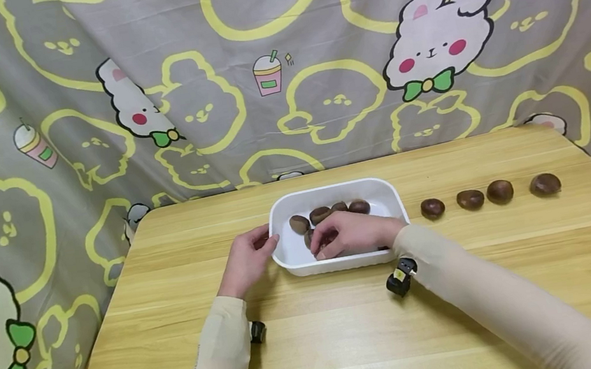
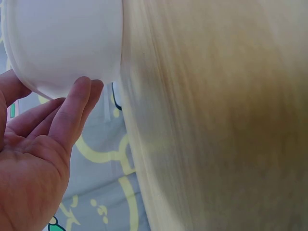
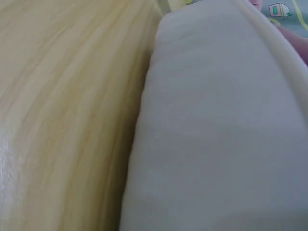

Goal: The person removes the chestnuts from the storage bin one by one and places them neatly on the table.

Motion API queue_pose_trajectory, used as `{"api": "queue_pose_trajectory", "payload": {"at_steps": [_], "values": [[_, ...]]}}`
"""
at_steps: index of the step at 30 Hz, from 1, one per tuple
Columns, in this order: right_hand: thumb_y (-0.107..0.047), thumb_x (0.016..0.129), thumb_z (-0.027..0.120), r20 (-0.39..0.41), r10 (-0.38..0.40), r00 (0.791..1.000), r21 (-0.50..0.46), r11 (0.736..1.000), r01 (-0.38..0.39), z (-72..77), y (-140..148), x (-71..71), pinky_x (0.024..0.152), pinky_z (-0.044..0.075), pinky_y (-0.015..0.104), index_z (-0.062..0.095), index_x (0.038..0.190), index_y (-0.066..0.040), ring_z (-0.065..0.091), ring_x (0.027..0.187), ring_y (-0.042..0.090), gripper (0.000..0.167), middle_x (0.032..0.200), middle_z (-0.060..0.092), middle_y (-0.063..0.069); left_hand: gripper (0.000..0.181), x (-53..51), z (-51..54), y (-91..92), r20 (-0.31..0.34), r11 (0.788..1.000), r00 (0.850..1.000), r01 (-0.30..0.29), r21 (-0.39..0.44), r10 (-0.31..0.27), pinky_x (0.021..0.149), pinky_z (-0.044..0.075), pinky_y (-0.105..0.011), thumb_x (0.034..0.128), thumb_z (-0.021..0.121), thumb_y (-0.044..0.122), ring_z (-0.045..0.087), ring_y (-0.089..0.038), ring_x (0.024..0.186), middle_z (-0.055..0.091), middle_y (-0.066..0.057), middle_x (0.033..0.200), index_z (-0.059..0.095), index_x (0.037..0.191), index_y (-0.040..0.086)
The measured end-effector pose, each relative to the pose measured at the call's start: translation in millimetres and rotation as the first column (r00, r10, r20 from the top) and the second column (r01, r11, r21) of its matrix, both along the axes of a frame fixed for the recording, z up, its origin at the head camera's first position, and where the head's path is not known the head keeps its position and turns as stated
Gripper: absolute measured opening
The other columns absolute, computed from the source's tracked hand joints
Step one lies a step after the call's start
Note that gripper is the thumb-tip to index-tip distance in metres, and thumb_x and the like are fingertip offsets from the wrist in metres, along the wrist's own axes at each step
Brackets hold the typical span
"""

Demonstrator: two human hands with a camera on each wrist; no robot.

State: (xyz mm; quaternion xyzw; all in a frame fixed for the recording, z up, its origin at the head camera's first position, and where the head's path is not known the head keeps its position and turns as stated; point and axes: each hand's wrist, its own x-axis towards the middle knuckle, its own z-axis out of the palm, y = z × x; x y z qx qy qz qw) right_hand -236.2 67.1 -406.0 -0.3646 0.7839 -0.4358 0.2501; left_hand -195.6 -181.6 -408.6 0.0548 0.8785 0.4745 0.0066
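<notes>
A white tray (image 1: 309, 269) holds several brown chestnuts (image 1: 320, 215). At its left end my left hand (image 1: 246, 260) grips the rim, thumb over the edge; in the left wrist view the hand (image 2: 45, 139) has its fingers against the outside of the tray (image 2: 72, 43). My right hand (image 1: 352, 231) reaches over the near wall into the tray, fingers bent down around a chestnut that they largely cover. The right wrist view is mostly filled by the tray's outer wall (image 3: 216, 115), with only a sliver of hand at the upper right.
To the right of the tray, a chestnut (image 1: 433, 209), two close together (image 1: 470, 200) and one farther right (image 1: 545, 185) lie in a loose row on the wooden table (image 1: 321, 348). A patterned curtain (image 1: 318, 110) hangs behind the table and along its left side.
</notes>
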Motion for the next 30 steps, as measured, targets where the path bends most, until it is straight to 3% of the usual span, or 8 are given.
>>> {"api": "queue_pose_trajectory", "payload": {"at_steps": [11, 17, 21, 30], "values": [[-0.017, 0.083, 0.08, 0.02, -0.118, 0.993, -0.028, 0.993, 0.119, 9.7, 16, -1.6, 0.081, 0.047, 0.032, 0.074, 0.097, -0.01, 0.059, 0.089, 0.017, 0.017, 0.095, 0.067, 0.001, 0.038, -1.4, -0.4, 0.3, 0.017, 1.0, 1.0, -0.004, -0.007, 0.004, 0.089, 0.052, -0.039, 0.0981, 0.062, 0.015, 0.063, -0.027, 0.106, 0.066, -0.017, 0.116, 0.06, 0.13, -0.005], [-0.02, 0.085, 0.078, 0.078, -0.151, 0.985, -0.059, 0.986, 0.156, 17.5, 29, 1.1, 0.081, 0.048, 0.034, 0.072, 0.101, -0.005, 0.059, 0.089, 0.02, 0.023, 0.095, 0.068, 0.003, 0.038, -0.5, -0.5, 0.3, 0.01, 1.0, 1.0, 0.001, -0.01, 0.0, 0.089, 0.052, -0.039, 0.0979, 0.062, 0.016, 0.063, -0.027, 0.105, 0.067, -0.017, 0.114, 0.061, 0.129, -0.005], [-0.021, 0.087, 0.077, 0.071, -0.166, 0.984, -0.064, 0.983, 0.171, 24.2, 40, 2.7, 0.08, 0.05, 0.034, 0.071, 0.105, -0.001, 0.062, 0.089, 0.022, 0.028, 0.096, 0.069, 0.004, 0.038, -1.0, 0.4, 0.6, 0.012, 1.0, 1.0, 0.002, -0.017, -0.002, 0.089, 0.052, -0.039, 0.098, 0.063, 0.017, 0.063, -0.027, 0.105, 0.067, -0.017, 0.115, 0.061, 0.13, -0.004], [-0.022, 0.087, 0.077, 0.099, -0.229, 0.968, -0.076, 0.969, 0.237, 39.4, 67, 1.9, 0.083, 0.053, 0.036, 0.07, 0.105, -0.003, 0.064, 0.093, 0.025, 0.027, 0.101, 0.066, 0.01, 0.039, -0.6, 2.3, 0.7, 0.028, 1.0, 1.0, 0.0, -0.024, 0.0, 0.09, 0.051, -0.039, 0.0976, 0.063, 0.017, 0.063, -0.027, 0.106, 0.067, -0.017, 0.116, 0.06, 0.13, -0.004]]}}
